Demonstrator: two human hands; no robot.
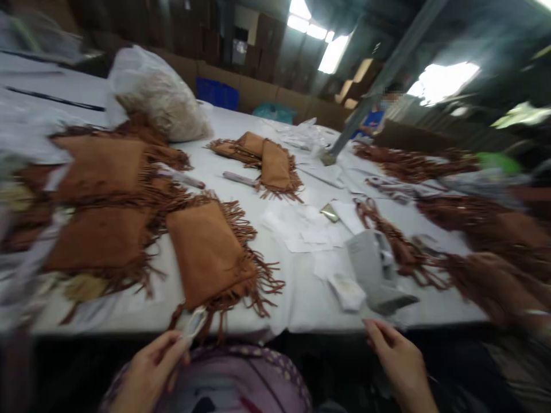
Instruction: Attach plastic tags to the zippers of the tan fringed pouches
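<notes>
Pouch (206,252), brown and fringed, lies on the white table (303,292). At its near edge my left hand (155,364) pinches one pale loop-shaped item (196,322), thumb against finger. From my end I count at least two more brown fringed pieces (103,166) left of the pouch, one stuffed clear bag (161,97) beyond, one boxy grey thing (364,261) to its right. My right hand (400,358) hangs nearer and rightward of the pouch, thumb and forefinger close; I cannot tell whether they grip anything.
</notes>
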